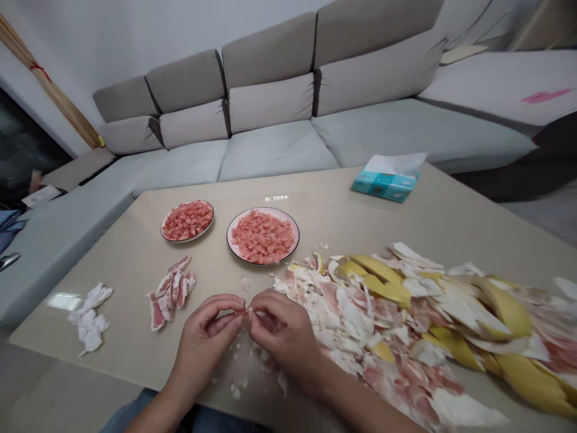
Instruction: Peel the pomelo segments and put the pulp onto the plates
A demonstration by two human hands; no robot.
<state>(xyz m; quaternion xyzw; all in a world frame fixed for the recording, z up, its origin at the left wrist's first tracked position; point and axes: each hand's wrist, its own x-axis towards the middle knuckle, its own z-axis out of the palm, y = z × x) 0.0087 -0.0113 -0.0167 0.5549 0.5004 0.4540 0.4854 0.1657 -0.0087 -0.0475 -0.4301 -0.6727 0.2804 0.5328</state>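
My left hand (202, 337) and my right hand (286, 334) meet over the near part of the table, fingertips pinched together. Between them is a small pinkish pomelo piece, mostly hidden by the fingers. Left of my left hand lies a small pile of pomelo segments (169, 291), pink with white membrane. Beyond my hands, a round dark-rimmed plate (231, 243) holds peeled pink pomelo pulp (262, 236). A second plate (180, 240) of pulp (187, 220) stands farther left. Close to my right hand spreads a heap of white membrane scraps (331, 322).
Thick yellow pomelo rinds (509, 313) cover the table's right side. Crumpled white tissues (92, 319) lie at the left, and a blue tissue pack (385, 183) sits at the far edge. White crumbs dot the tabletop (324, 207). A grey sofa (270, 150) runs behind the table.
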